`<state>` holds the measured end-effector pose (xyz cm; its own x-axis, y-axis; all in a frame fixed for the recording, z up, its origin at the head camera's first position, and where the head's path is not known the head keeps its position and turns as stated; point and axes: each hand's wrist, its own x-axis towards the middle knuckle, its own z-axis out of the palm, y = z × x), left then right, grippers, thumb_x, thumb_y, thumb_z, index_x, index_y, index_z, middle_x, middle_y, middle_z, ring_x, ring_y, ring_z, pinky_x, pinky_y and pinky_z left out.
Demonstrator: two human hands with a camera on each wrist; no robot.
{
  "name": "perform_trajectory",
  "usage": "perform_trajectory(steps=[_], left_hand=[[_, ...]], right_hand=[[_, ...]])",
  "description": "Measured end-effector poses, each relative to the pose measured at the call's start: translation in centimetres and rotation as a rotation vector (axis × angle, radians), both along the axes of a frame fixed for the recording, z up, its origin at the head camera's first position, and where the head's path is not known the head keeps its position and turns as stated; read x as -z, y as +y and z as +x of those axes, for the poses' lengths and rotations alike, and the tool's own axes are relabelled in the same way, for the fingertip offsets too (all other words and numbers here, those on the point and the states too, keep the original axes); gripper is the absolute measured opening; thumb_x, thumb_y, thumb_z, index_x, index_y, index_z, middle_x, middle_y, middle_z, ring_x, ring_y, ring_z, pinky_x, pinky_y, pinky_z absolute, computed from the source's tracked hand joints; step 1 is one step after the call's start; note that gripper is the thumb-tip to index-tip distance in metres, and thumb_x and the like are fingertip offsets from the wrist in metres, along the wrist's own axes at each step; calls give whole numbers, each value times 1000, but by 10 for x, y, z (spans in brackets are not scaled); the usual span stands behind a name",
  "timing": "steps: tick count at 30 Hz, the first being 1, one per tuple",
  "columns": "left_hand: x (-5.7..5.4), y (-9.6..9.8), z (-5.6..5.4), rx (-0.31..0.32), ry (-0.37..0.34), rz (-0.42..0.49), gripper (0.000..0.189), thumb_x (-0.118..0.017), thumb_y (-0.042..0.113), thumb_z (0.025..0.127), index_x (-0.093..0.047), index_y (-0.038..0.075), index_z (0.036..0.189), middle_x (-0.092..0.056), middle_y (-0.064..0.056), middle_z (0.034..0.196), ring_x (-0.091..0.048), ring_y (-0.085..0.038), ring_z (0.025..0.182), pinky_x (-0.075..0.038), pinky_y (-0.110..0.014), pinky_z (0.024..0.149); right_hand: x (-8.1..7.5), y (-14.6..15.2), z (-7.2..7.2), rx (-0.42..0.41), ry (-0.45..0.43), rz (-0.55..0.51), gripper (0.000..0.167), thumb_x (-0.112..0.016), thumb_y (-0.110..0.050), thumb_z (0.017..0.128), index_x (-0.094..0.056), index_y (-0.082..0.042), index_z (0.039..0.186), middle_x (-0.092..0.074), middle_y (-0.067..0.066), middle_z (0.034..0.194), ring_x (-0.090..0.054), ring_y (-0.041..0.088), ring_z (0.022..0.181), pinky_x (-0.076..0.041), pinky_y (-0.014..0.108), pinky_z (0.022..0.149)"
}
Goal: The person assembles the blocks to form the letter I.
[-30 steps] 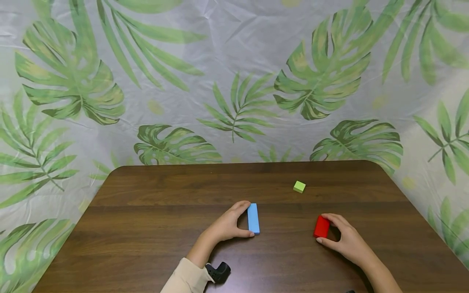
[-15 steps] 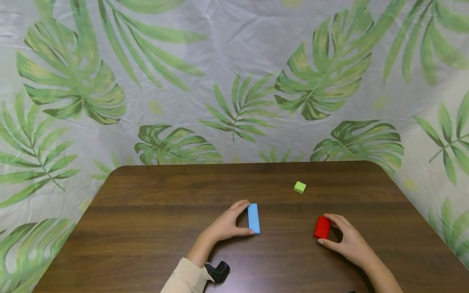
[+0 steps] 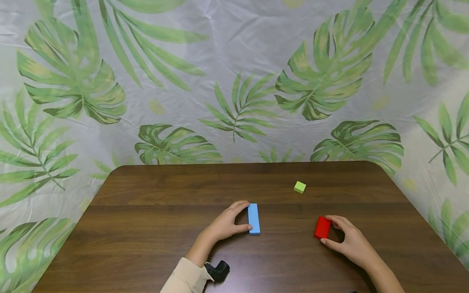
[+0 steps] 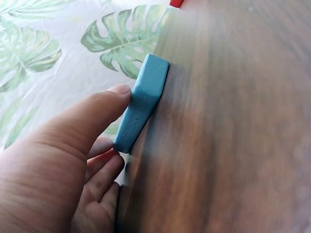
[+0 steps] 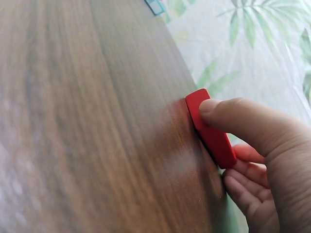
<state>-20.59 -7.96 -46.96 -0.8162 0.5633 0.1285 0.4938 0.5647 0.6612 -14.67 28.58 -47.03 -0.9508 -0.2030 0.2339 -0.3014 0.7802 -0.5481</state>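
On the table (image 3: 146, 228), the left hand (image 3: 223, 226) and right hand (image 3: 351, 243) curve, pinching or loosened, I cannot tell. Just right of the left hand is the blue block (image 3: 254, 217); just left of the right, the red block (image 3: 322, 227); beyond both, the green block (image 3: 299, 187). Seemingly gripping or releasing; the next move calls for steadiness.

No txt, nos., labels, brands or signs legible in any view, head or either wrist cam.
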Motion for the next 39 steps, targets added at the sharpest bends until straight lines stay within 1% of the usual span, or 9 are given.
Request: perform_trajectory(steps=[5,12,16,21,27,30,33,35,39], left_hand=[[1,0,0,2,12,4,69,-65,38,82,-38,5,136,-36,-8,137,-35,-21,124,-31,-38,98],[0,0,-1,-1,3,16,69,-65,38,81,-38,5,136,-36,-6,137,-34,-20,124,-31,-37,98],[1,0,-2,-1,4,19,70,-64,39,81,-38,5,136,-36,-6,136,-35,-20,124,-31,-38,98],[3,0,-2,0,6,14,69,-64,39,81,-38,6,136,-36,-7,136,-35,-20,123,-31,-37,98],[2,-1,-1,-4,0,11,69,-64,39,81,-38,6,136,-36,-7,137,-35,-20,124,-32,-38,98],[1,-1,-1,-7,-8,6,70,-63,41,82,-37,7,137,-35,-6,137,-35,-20,124,-32,-38,98],[1,-1,0,-11,-16,4,70,-63,42,82,-37,7,137,-35,-5,138,-34,-21,124,-32,-39,98],[1,-1,0,-12,-18,2,70,-63,42,82,-37,8,137,-35,-5,138,-34,-21,124,-32,-39,98],[1,0,-1,-10,-8,2,70,-63,43,82,-37,7,137,-35,-5,137,-34,-21,124,-32,-39,98]], right_hand=[[-2,-1,-1,8,22,-12,61,-76,-32,71,-52,-2,118,-51,12,114,-54,31,95,-44,48,76],[-4,-3,-4,-3,4,-50,62,-75,-31,72,-50,-2,121,-49,13,115,-56,33,94,-46,45,75],[-4,-5,-5,-21,37,-53,62,-77,-28,71,-50,-1,121,-49,13,114,-56,33,94,-47,44,75],[-5,-9,-7,-32,80,-45,63,-78,-27,70,-50,-2,121,-49,9,115,-56,29,94,-47,43,74],[-9,-16,-10,-44,111,-48,63,-78,-27,69,-51,-4,121,-49,4,115,-55,24,95,-47,39,75],[-10,-21,-12,-63,137,-61,62,-79,-25,68,-51,-3,120,-50,4,114,-55,24,94,-47,37,75],[-11,-25,-14,-75,156,-69,62,-79,-24,68,-52,-4,120,-50,3,114,-55,22,94,-47,34,76],[-12,-28,-14,-83,159,-83,62,-79,-23,68,-52,-5,120,-50,1,114,-55,19,94,-47,29,77],[-15,-33,-15,-121,168,-145,62,-80,-19,67,-52,-4,121,-50,2,114,-54,16,95,-45,20,80]])
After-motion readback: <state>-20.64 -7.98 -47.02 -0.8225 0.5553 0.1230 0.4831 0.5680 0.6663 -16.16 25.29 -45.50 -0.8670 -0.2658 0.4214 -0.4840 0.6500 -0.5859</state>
